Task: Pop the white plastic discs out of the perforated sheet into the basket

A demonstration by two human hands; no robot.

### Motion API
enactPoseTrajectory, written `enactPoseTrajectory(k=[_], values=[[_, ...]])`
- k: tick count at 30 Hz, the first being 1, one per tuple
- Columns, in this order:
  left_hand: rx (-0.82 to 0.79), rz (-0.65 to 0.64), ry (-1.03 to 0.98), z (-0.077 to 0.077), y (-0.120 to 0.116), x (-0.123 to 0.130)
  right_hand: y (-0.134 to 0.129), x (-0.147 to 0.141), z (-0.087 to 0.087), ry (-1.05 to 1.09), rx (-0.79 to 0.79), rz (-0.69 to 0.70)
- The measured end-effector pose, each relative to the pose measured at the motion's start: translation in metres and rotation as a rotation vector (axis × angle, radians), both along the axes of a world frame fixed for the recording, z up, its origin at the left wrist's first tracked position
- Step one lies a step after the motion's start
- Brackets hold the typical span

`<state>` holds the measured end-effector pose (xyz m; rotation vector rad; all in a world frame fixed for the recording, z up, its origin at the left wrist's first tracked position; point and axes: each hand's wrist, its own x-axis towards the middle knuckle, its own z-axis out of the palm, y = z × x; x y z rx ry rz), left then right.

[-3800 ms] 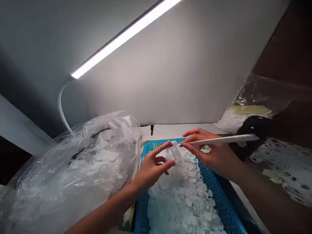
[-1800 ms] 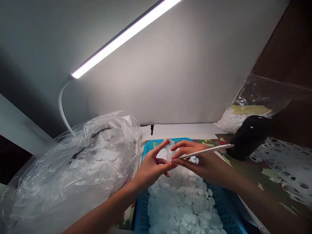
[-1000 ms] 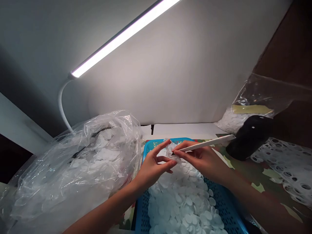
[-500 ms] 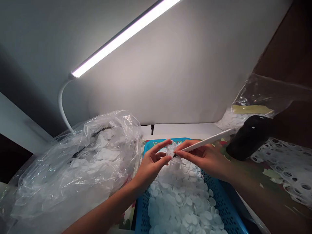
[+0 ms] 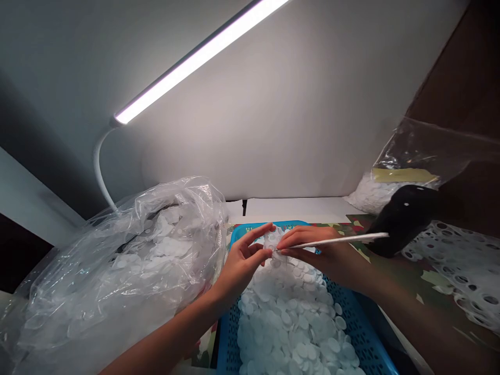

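Left hand (image 5: 242,268) and right hand (image 5: 318,250) working above a blue perforated plastic tray (image 5: 353,325) heaped with thin, round white discs (image 5: 291,323). The left fingers (image 5: 258,233) are spread and curve around a small cluster of discs (image 5: 271,240) at the far end of the heap; whether they pinch it cannot be told. The right thumb and fingers press together on a slender white stylus (image 5: 339,239), its dark tip at that cluster. To the left lies a crumpled clear plastic bag (image 5: 121,281) of discs; to the right, a white sheet punched with round holes (image 5: 463,276). The discs appear light, flexible and apt to cling or slide; a fine tip at the edge seems the likeliest hold.
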<state>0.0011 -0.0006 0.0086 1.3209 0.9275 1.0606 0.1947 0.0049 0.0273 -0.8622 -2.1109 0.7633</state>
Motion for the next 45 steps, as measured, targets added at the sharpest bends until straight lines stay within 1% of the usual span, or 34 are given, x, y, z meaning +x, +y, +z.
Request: enactPoseTrajectory(k=[7,12,15,18,21,25,30,33,38,42,45], values=[[-0.025,-0.012,-0.030,-0.003,0.003,-0.002,0.001,0.000,-0.003,0.052,0.025,0.036],[-0.052,-0.030,-0.074,-0.007,0.006,-0.003,0.001,0.001,-0.003,0.052,0.015,0.027],[-0.038,-0.027,-0.072,-0.008,0.007,-0.003,0.000,0.002,-0.002,0.056,0.018,0.043],[-0.015,-0.024,-0.058,-0.007,0.006,-0.003,-0.001,0.002,-0.002,0.048,0.015,0.005],[-0.019,-0.049,-0.061,-0.005,0.004,-0.004,-0.002,0.001,-0.002,0.051,0.001,-0.036],[-0.020,-0.067,-0.066,-0.003,0.002,-0.003,-0.002,0.001,-0.004,0.060,-0.024,-0.038],[-0.025,-0.071,-0.045,-0.004,0.002,-0.003,0.000,0.004,-0.001,-0.006,0.009,-0.056],[-0.032,-0.084,-0.053,-0.004,0.001,-0.004,-0.001,0.008,0.003,-0.059,-0.011,-0.020],[-0.021,-0.124,-0.046,-0.002,0.000,-0.004,0.000,0.013,0.008,-0.067,-0.038,0.088],[-0.013,-0.162,-0.018,-0.004,0.000,-0.005,0.001,0.015,0.009,-0.057,-0.020,0.171],[0.000,-0.178,-0.018,-0.007,0.002,-0.006,0.002,0.016,0.007,-0.069,-0.018,0.202]])
